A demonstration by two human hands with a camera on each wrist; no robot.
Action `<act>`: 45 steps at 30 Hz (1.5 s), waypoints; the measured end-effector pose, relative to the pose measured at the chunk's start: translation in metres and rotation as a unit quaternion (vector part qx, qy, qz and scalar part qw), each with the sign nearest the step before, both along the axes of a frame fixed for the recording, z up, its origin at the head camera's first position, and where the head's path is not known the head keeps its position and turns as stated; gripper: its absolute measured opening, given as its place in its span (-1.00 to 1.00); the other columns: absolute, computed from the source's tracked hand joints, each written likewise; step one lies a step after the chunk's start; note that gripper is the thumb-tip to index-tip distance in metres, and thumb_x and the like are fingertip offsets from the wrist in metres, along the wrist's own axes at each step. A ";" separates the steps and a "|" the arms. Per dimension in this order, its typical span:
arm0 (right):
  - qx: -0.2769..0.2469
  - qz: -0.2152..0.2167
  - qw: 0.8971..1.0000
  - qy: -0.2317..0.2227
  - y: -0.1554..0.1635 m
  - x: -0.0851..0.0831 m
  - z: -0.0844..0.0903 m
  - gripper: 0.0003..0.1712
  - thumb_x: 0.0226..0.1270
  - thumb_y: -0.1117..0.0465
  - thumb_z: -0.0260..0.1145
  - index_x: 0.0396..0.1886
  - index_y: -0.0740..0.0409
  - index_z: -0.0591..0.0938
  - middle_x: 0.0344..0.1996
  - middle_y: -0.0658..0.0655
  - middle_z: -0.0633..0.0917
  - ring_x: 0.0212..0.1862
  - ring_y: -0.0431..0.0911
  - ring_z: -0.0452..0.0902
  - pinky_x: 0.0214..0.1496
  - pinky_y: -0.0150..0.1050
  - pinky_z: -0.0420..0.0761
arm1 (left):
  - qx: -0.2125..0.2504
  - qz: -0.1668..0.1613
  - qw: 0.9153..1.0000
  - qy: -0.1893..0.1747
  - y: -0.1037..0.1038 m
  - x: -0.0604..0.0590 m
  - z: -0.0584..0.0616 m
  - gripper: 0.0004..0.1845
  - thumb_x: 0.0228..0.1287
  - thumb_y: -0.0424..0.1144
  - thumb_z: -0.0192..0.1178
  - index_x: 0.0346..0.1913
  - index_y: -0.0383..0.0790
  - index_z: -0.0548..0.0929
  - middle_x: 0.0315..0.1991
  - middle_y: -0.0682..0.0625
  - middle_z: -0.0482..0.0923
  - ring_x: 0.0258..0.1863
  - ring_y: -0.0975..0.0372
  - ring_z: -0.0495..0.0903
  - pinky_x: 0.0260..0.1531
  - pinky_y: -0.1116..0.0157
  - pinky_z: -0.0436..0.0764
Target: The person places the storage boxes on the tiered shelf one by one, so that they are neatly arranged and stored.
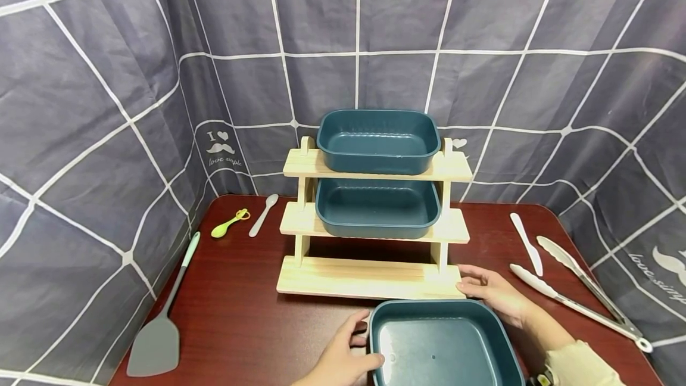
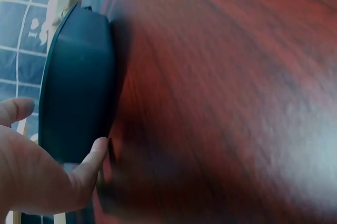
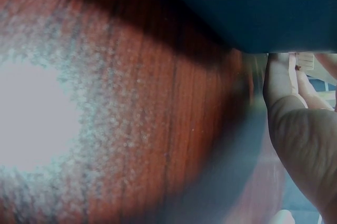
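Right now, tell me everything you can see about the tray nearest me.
The near tray is a dark teal, rounded-rectangular, plastic-looking dish with a raised rim and flat, empty bottom. It sits upright on the red-brown table, just in front of the wooden rack. The left hand holds its left edge; the right hand rests at its far right corner.

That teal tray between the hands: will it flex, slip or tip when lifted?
The teal tray looks like moulded plastic with a rolled rim, so probably light and fairly stiff. Its smooth surface may slide easily on the glossy table. The left hand and right hand sit at opposite sides, so tipping seems unlikely.
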State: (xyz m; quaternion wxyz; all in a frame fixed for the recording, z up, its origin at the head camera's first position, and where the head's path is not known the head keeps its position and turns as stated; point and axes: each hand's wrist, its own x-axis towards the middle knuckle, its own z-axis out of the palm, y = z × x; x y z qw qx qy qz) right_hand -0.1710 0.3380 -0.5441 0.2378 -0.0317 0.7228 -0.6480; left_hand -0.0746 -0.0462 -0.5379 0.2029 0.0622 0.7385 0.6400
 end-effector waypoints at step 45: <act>-0.050 0.014 0.999 -0.018 -0.001 0.001 0.000 -0.18 0.60 0.26 0.21 0.56 0.57 0.00 0.06 0.11 0.68 0.04 -0.01 0.70 0.06 -0.04 0.72 | 0.103 0.075 0.990 -0.059 0.001 0.007 0.001 -0.22 -0.11 -0.60 0.19 0.34 -0.21 0.56 -0.05 -0.15 0.65 -0.18 0.08 0.69 -0.49 0.07 0.75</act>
